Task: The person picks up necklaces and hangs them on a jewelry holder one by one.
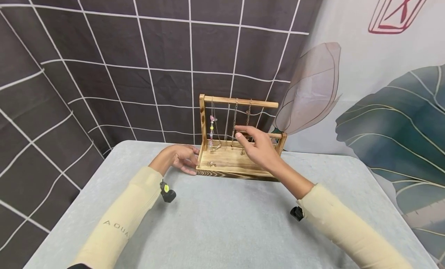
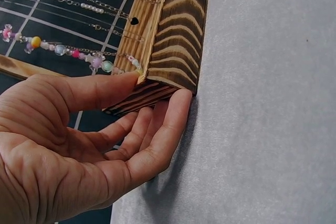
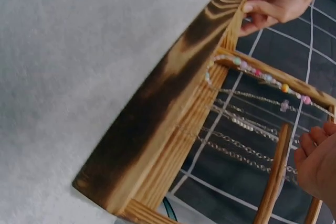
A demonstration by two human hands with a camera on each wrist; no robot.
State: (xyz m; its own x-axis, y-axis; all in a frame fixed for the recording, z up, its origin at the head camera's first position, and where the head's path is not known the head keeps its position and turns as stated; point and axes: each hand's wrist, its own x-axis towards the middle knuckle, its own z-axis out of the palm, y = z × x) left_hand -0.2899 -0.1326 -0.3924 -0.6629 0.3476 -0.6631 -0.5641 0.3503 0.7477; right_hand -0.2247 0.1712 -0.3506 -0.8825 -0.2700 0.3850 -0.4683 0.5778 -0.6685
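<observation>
A wooden jewelry stand [image 1: 236, 174] with a scorched grain has a shallow tray below and bars above. My left hand [image 1: 183, 158] pinches the tray's left front corner, thumb on the rim [image 2: 137, 74] and fingers along the end board. From the top bar [image 1: 257, 103] hang a colorful beaded necklace [image 2: 60, 50] at the left and several metal chains [image 3: 236, 153] farther right. In front of the chains is my right hand [image 1: 259, 147], thumb and index finger apart, nothing visible between them. It covers part of the lower bar [image 3: 275, 174].
The stand sits toward the back of a table with a pale grey cloth [image 1: 222, 219]. Behind it hangs a dark curtain with white grid lines [image 1: 167, 41], beside a pale curtain with a leaf print [image 1: 399, 118]. Small jewelry pieces [image 1: 211, 164] lie in the tray.
</observation>
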